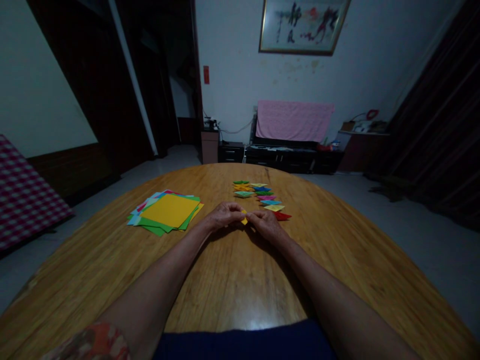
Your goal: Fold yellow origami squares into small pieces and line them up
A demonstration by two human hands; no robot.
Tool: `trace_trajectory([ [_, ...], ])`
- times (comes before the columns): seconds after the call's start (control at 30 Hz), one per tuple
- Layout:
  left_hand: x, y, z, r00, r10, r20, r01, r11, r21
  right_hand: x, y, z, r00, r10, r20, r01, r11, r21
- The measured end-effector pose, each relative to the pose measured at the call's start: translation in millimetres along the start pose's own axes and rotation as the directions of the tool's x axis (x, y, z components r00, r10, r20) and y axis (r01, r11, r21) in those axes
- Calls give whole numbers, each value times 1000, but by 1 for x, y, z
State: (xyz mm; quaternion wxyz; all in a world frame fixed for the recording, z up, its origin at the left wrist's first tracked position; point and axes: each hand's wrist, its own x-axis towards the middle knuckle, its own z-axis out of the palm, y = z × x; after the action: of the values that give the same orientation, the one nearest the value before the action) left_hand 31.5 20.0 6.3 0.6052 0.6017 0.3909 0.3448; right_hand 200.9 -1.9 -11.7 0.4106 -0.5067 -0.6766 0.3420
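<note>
Between my two hands, low over the table, is a small folded piece of yellow paper (244, 218). My left hand (226, 215) pinches its left side, and my right hand (265, 223) pinches the right side. Most of the paper is hidden by the fingers. Just beyond my hands, folded paper boats stand in two columns; a green one (241, 182) is at the far end and a red one (282, 216) lies close to my right hand. To the left of my left hand rests a loose pile of coloured square sheets, a yellow sheet (170, 210) on top.
Everything lies on a round wooden table (225, 280). Past it, a pink cloth (294, 121) hangs over a screen on a low black cabinet (277, 157). At the left edge is a red-and-white checked cloth (26, 200).
</note>
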Motion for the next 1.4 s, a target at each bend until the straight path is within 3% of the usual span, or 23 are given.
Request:
trace_trajectory([
  [0.2,-7,1,6,999,47,-16,-48,993,-103,0,4,1,999,-44,12,42,988,148],
  [0.37,-7,0,11,992,126,-28,-128,986,-109,1,7,-1,999,-43,6,42,994,105],
  [0.47,-4,0,8,987,145,-63,-146,989,-17,2,7,2,999,-51,19,45,970,240],
  [0.57,0,-3,3,974,217,-70,-202,964,175,2,9,7,997,-55,-46,68,934,350],
  [0.67,4,-7,0,952,301,-50,-266,901,344,3,11,10,988,-37,-150,87,936,341],
  [0.77,7,-10,-1,941,337,-36,-294,864,408,3,10,11,980,-51,-194,105,956,276],
  [0.97,4,-7,-1,951,309,-11,-275,862,425,3,4,10,977,-102,-185,135,976,172],
  [1.13,2,-6,4,960,266,-88,-209,888,409,5,4,12,974,-102,-201,118,991,70],
  [1.4,1,-1,11,978,146,-148,-123,980,158,5,5,3,999,-48,-15,50,973,223],
])
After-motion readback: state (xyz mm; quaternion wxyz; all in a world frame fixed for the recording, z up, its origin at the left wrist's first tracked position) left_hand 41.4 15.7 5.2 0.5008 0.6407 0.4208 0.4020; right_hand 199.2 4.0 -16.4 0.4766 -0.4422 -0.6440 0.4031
